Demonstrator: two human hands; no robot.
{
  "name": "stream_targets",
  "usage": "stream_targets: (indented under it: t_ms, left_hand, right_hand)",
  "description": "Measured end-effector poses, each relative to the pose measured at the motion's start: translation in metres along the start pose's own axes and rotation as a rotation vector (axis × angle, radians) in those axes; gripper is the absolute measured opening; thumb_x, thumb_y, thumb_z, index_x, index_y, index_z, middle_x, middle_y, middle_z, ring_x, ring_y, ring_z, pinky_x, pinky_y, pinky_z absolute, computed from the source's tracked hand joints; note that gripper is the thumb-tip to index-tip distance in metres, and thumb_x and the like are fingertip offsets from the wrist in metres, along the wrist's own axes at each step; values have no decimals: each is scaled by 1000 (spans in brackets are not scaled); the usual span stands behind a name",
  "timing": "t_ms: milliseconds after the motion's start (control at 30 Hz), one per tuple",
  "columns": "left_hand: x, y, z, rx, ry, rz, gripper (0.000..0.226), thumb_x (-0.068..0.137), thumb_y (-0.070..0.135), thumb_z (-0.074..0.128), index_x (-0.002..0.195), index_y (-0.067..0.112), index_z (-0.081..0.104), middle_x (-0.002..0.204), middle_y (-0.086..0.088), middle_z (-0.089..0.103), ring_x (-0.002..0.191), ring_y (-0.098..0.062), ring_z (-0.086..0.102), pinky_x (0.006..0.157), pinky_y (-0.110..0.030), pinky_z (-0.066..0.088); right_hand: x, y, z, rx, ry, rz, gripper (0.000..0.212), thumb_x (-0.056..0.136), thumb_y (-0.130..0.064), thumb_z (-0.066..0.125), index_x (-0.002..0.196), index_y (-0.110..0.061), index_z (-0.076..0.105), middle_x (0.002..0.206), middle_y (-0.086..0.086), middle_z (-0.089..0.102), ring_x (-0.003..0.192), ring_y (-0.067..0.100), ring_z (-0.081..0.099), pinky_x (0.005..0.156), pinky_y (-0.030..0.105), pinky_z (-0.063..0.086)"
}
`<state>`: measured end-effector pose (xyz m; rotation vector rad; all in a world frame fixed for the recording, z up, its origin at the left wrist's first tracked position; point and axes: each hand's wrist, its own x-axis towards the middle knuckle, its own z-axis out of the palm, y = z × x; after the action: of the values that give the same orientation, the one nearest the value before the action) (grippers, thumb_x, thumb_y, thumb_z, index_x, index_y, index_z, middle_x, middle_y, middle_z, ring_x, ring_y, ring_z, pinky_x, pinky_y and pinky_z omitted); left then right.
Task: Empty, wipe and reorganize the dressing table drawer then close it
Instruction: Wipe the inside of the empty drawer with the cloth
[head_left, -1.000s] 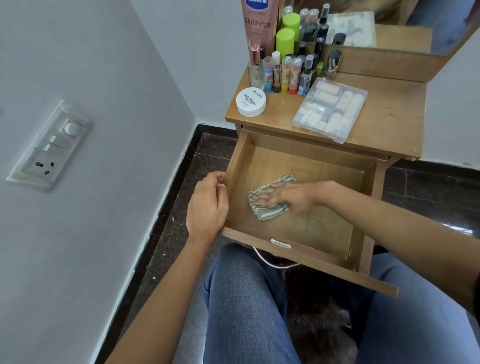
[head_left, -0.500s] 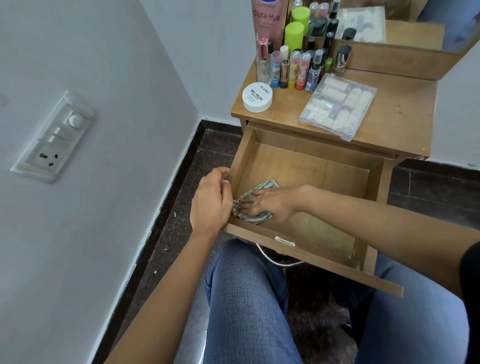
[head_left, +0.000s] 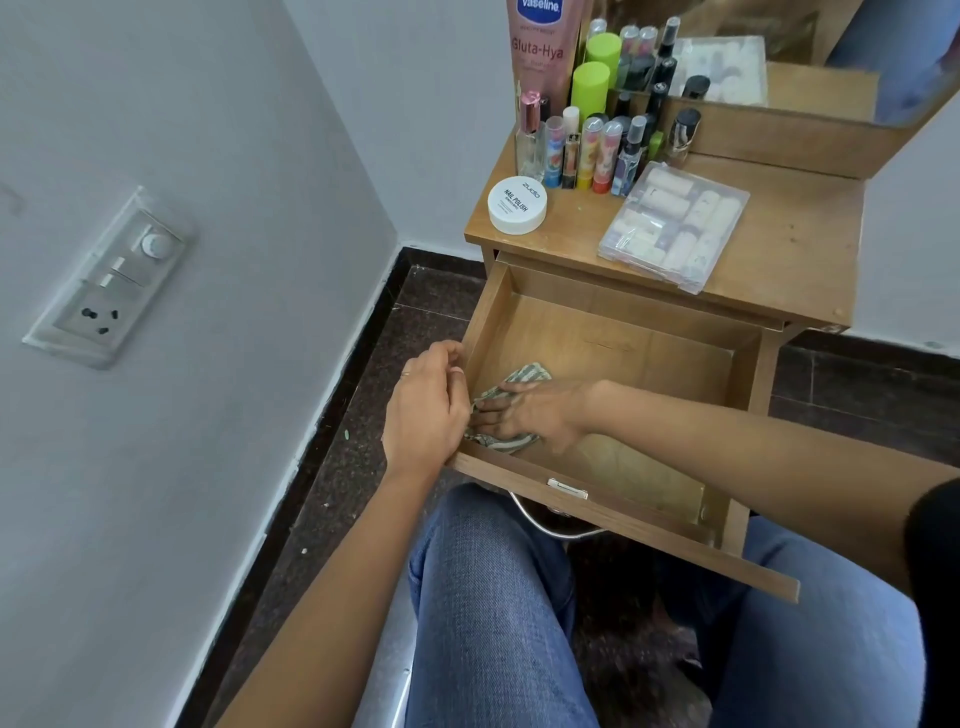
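Right hand presses the striped cloth flat into the open drawer's near left corner while the left hand grips the drawer's left wall.

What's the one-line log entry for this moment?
phase: wiping | right hand presses striped grey-green cloth into near-left corner of open wooden drawer | left hand grips drawer's left wall

You wear faded blue jeans, the denim finely ribbed over both thighs. Your forearms are bare, and a black sleeve edges your right upper arm. A thin ring circles a finger of your left grip.
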<state>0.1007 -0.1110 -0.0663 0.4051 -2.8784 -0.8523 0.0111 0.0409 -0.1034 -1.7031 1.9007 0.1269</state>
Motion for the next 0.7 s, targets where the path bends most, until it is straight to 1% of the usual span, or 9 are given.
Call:
stream_targets:
  t_ms: [67, 133, 200, 267, 333, 400, 533, 633, 700]
  left_hand:
    - [0, -1, -1, -1, -4, -5, 31, 98, 17, 42, 125, 17, 58, 117, 2, 66, 110, -16, 58, 87, -39, 51]
    - [0, -1, -2, 3, -17, -4, 31, 98, 17, 41, 124, 18, 58, 117, 2, 66, 110, -16, 59, 87, -40, 52]
    - [0, -2, -2, 0, -19, -2, 31, 99, 17, 41, 124, 18, 58, 116, 2, 66, 109, -16, 59, 87, -42, 52]
    - [0, -1, -2, -8, -15, -3, 31, 99, 17, 41, 124, 18, 58, 117, 2, 66, 109, -16, 59, 87, -41, 53]
    - [0, -1, -1, -8, -4, 3, 31, 98, 16, 42, 124, 17, 59, 118, 1, 66, 109, -16, 59, 87, -40, 52]
    - [-1, -2, 0, -4, 1, 12, 31, 98, 15, 42, 124, 16, 59, 117, 1, 67, 108, -17, 60, 86, -36, 51]
    - [0, 0, -1, 3, -11, 4, 30, 98, 15, 43, 124, 15, 58, 118, 1, 67, 110, -17, 58, 85, -34, 48]
    - [-1, 1, -2, 3, -12, 1, 31, 98, 16, 43, 126, 15, 58, 118, 1, 66, 113, -17, 57, 86, -36, 48]
    - [0, 1, -3, -1, -10, -2, 31, 98, 16, 42, 125, 16, 58, 118, 1, 67, 112, -17, 57, 85, -36, 49]
  right_hand:
    - [-4, -2, 0, 32, 8, 3, 61, 81, -1, 52, 140, -13, 43, 159, 2, 16, 148, 15, -1, 120, 40, -5]
    - [-12, -2, 3, 50, -11, 6, 71, 81, 0, 52, 147, -17, 32, 160, 0, 11, 148, 13, -2, 120, 41, -6]
    - [-26, 1, 7, 81, -45, 10, 75, 82, 3, 49, 149, -20, 26, 160, -4, 8, 147, 9, -4, 118, 34, -10]
    - [-40, 4, 14, 101, -88, 18, 78, 83, 6, 47, 150, -22, 22, 159, -9, 3, 146, 5, -6, 116, 30, -11]
    - [-49, 7, 17, 96, -127, 34, 82, 84, 7, 46, 152, -26, 15, 159, -12, 0, 145, 4, -7, 118, 33, -10]
    - [-50, 10, 18, 109, -118, 66, 84, 84, 7, 46, 152, -30, 11, 159, -13, 0, 145, 3, -7, 119, 37, -8]
    - [-29, 11, 7, 106, 3, 145, 80, 87, 1, 44, 152, -29, 10, 160, -7, 0, 147, 10, -5, 120, 43, -4]
    - [-12, 2, -7, 106, 1, 139, 69, 91, -4, 45, 151, -22, 19, 160, 0, 5, 148, 15, -3, 120, 47, -2]
    - [-7, -3, -10, 114, -12, 125, 68, 91, -6, 47, 151, -21, 20, 160, 1, 7, 148, 16, -2, 120, 46, -1]
